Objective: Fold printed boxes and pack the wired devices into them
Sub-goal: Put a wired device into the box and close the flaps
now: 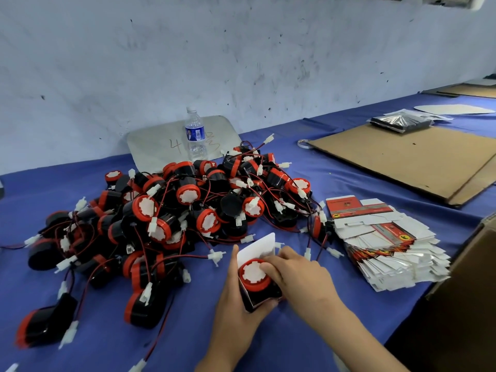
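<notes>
- One table [188, 334] under a blue cloth lay beneath both hands. Bare cloth stretched on the near side, to the left of the left forearm, and the table's near edge ran slantwise just beyond the right forearm.
- One cardboard sheet [402, 162] lay flat far beyond the right hand, its corner reaching that same edge.
- One pile of wired devices [174, 210], red and black, spread left of and beyond the left hand. They were too tangled to count, with loose white plugs touching the cloth just beside the hands.
- One brown carton [469, 291] stood right of the right arm, off the table's edge.
- One fanned stack of flat boxes [386, 245] lay near the right hand on its far right. The number could not be told.
- One water bottle [195, 135] stood upright well beyond the pile.
- The left hand [236, 312] gripped one open box [259, 245], flap up.
- The right hand [303, 275] curled its fingers over one device [253, 272] sitting in that box.
</notes>
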`<action>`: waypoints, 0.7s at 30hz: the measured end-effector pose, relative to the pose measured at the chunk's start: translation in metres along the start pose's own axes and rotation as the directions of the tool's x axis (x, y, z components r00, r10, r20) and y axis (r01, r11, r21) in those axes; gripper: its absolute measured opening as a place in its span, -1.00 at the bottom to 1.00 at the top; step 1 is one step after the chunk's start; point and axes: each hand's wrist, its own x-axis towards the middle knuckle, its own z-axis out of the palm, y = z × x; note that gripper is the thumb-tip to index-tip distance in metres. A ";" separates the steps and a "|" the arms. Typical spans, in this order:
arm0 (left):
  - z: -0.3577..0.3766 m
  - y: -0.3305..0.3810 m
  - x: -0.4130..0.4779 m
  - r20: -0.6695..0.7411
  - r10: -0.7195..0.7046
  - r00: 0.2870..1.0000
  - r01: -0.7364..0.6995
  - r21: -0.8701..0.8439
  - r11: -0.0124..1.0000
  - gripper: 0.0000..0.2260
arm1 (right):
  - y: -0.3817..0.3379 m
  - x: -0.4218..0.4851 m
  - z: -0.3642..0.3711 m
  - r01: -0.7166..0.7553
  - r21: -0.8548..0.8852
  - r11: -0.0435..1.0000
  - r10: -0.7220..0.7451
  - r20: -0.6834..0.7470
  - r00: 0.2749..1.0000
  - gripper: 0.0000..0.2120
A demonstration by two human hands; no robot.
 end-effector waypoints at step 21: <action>0.002 -0.001 0.002 -0.029 -0.071 0.997 0.071 0.017 0.997 0.01 | -0.016 0.002 -0.022 0.062 -0.109 0.992 -0.059 0.029 0.998 -0.70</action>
